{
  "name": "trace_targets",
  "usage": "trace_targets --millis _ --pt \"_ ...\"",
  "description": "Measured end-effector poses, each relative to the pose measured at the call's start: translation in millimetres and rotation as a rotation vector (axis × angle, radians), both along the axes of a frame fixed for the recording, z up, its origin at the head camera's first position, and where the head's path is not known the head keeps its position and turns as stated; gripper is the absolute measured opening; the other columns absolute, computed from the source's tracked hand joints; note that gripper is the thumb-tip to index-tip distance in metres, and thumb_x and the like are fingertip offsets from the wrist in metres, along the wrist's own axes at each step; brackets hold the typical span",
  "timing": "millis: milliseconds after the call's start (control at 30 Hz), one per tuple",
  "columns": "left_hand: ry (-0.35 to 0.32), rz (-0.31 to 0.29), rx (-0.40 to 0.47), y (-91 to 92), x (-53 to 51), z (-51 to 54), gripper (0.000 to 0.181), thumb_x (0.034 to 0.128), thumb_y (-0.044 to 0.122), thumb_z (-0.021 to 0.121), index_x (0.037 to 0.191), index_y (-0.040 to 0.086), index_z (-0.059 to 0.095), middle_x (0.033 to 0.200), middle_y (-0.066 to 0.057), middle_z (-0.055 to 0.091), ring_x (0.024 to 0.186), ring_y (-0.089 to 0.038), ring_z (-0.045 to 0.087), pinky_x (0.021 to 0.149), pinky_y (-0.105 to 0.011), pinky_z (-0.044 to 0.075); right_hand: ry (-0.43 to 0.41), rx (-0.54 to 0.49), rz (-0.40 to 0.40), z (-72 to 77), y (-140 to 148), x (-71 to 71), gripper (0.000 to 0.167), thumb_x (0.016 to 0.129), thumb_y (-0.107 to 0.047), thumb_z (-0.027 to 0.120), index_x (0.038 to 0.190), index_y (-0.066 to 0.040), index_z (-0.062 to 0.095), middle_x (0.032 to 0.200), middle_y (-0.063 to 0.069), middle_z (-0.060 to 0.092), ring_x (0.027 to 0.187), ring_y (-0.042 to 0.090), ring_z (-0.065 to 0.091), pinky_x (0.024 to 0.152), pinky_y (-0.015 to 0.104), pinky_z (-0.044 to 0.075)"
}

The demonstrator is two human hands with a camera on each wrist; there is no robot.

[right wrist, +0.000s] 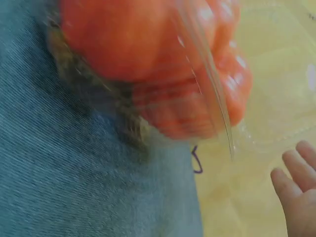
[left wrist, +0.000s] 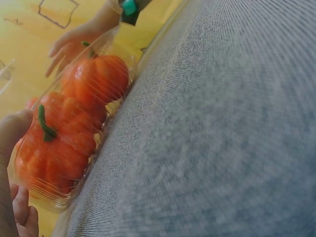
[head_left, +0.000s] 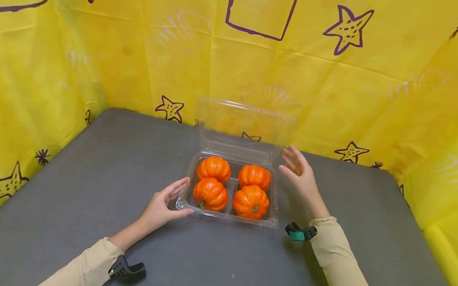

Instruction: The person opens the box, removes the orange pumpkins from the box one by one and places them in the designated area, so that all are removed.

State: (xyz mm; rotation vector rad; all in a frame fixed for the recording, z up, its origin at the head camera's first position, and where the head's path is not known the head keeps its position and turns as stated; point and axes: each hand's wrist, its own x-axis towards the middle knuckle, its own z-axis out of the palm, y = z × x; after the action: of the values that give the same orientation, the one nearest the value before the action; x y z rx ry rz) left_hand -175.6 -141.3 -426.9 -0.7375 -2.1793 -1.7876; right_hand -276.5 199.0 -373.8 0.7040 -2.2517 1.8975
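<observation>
A clear plastic clamshell container (head_left: 227, 216) sits on the table with its lid (head_left: 243, 127) raised at the back. Inside it are several small orange pumpkins (head_left: 251, 202) with green stems, set in two rows. My left hand (head_left: 159, 210) holds the container's front left corner, thumb along the front and fingers at the left side. In the left wrist view, its thumb (left wrist: 17, 129) lies at the rim near a pumpkin (left wrist: 59, 143). To the right of the lid, my right hand (head_left: 302, 177) is raised, fingers spread and holding nothing. In the right wrist view, its fingers (right wrist: 298, 170) appear apart from the lid (right wrist: 276, 74).
The grey table (head_left: 206, 272) extends around the container on every side. A yellow cloth (head_left: 133, 59) printed with starfish hangs behind the table and along both sides. Dark bands (head_left: 128, 271) are worn on both wrists.
</observation>
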Motion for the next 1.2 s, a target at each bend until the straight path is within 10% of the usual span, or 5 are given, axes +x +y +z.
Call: trace_targets --millis 467,1200 --pt "-0.005 0.043 -0.011 -1.8 -1.1 -0.5 0.073 0.0624 -0.013 0.074 0.125 -0.017 0.037 0.126 -0.03 0.041 0.117 -0.038 0.039 0.094 -0.021 0.032 -0.132 0.215 0.092 -13.5 2 -30.3 0.075 0.084 -0.009 0.062 0.143 -0.008 0.016 0.147 0.008 0.014 0.131 0.026 0.018 0.103 0.039 0.019" --pt "0.009 0.028 -0.023 0.9 1.5 1.3 0.072 0.0624 -0.013 0.074 0.124 -0.018 0.038 0.124 -0.031 0.042 0.115 -0.039 0.041 0.093 -0.027 0.034 -0.034 0.167 0.081 -22.4 -2 -11.4 0.055 0.085 0.009 0.052 0.132 0.016 0.024 0.14 0.028 0.016 0.125 0.039 0.024 0.099 0.044 0.024"
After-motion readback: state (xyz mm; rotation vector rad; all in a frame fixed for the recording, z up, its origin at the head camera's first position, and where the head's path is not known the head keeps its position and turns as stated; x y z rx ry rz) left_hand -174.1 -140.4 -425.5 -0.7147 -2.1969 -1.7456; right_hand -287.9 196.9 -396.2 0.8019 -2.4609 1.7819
